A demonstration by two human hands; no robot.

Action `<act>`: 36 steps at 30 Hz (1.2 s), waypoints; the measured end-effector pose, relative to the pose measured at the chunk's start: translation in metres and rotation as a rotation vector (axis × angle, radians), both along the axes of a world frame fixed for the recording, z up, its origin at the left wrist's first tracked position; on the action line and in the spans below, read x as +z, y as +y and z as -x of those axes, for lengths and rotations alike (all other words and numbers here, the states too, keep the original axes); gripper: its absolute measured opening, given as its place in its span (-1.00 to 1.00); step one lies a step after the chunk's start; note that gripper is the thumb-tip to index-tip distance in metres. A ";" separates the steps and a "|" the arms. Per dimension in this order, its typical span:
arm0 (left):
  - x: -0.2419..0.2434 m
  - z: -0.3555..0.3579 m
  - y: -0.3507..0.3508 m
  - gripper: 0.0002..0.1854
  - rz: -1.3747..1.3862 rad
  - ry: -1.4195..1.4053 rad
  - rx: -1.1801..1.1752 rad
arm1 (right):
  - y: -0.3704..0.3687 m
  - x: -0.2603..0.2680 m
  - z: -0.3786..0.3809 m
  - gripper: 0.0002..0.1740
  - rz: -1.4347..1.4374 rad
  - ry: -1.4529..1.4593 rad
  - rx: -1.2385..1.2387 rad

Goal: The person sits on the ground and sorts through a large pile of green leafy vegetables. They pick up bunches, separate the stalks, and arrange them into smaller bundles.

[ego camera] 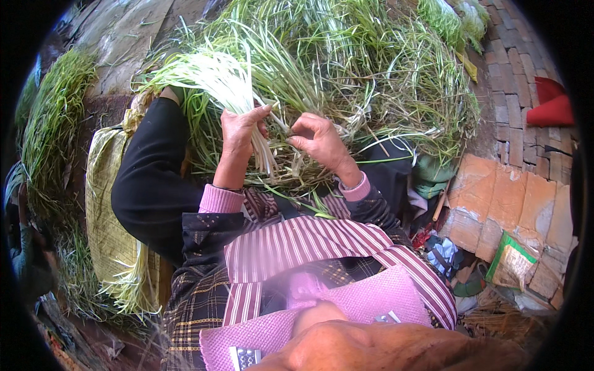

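Observation:
My left hand (241,130) is closed around a bunch of chive-like stalks (227,81). The pale stalk ends stick out below the fist, and the leaves fan to the upper left. Just to the right is my right hand (322,141), its thumb and forefinger curled close together. A single white stalk (280,121) reaches from the left hand towards those fingertips; whether they grip it is unclear. Under and beyond both hands spreads a large heap of green leafy stalks (352,60), mixed with dry, brownish trimmings (297,169) near my lap.
On the left, a yellow woven sack (104,195) lies beside my knee, with a small pale bunch (132,283) on it. More greens (58,130) lie farther left. At right are brick paving (517,97), flattened cardboard (501,199), a red object (550,104) and a green-edged packet (513,262).

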State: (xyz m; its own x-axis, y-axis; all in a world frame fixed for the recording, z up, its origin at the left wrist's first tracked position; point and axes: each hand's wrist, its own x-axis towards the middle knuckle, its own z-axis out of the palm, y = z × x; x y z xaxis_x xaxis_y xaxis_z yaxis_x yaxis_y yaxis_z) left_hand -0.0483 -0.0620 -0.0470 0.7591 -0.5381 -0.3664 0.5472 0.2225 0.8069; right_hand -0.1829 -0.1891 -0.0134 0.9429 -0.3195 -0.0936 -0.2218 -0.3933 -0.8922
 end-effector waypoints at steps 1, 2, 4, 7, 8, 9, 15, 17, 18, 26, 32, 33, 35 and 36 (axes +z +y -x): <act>0.001 -0.001 0.001 -0.80 0.024 -0.002 -0.002 | -0.002 -0.003 -0.002 -0.80 -0.005 -0.006 0.028; 0.002 -0.002 0.002 -0.80 0.047 -0.005 -0.008 | -0.004 -0.006 -0.004 -0.79 -0.091 0.048 0.048; 0.005 -0.002 0.002 -0.81 0.103 0.000 -0.024 | -0.007 -0.014 -0.009 -0.76 -0.545 0.149 -0.018; 0.011 -0.003 0.004 -0.80 0.100 -0.045 -0.045 | -0.007 -0.028 -0.016 -0.74 -0.939 0.107 -0.034; 0.013 -0.003 0.005 -0.80 0.105 -0.069 -0.015 | -0.006 -0.033 -0.017 -0.75 -1.011 0.071 -0.046; 0.015 -0.005 0.006 -0.79 0.102 -0.090 0.011 | -0.006 -0.039 -0.017 -0.76 -1.082 0.052 -0.051; 0.034 -0.027 0.027 -0.71 0.238 -0.126 0.193 | -0.005 -0.082 -0.006 -0.86 -0.258 0.156 -0.058; 0.041 -0.036 0.037 -0.70 0.290 -0.164 0.236 | -0.012 -0.095 0.001 -0.85 -0.178 0.320 -0.121; 0.043 -0.037 0.040 -0.70 0.235 -0.179 0.228 | -0.022 -0.100 0.007 -0.84 -0.223 0.305 -0.133; 0.056 -0.053 0.063 -0.76 0.325 -0.151 0.322 | -0.099 -0.127 0.052 -0.81 0.404 0.415 -0.401; 0.052 -0.050 0.054 -0.70 0.309 -0.105 0.233 | -0.063 -0.048 0.012 -0.63 -0.022 0.066 -0.265; 0.049 -0.047 0.049 -0.70 0.291 -0.084 0.193 | -0.048 -0.032 0.000 -0.58 -0.157 -0.075 -0.171; 0.043 -0.042 0.040 -0.68 0.256 -0.028 0.118 | -0.010 -0.009 -0.018 -0.67 -0.276 -0.171 0.027; 0.041 -0.040 0.038 -0.69 0.266 -0.028 0.103 | 0.002 -0.002 -0.030 -0.72 -0.198 -0.150 0.140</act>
State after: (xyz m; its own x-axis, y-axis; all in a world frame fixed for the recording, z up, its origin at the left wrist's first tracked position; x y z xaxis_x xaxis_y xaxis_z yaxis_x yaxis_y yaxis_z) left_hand -0.0083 -0.0244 -0.0058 0.8224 -0.5322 -0.2012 0.4895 0.4815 0.7270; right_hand -0.1530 -0.1874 -0.0154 0.9847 -0.1742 0.0023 -0.0376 -0.2257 -0.9735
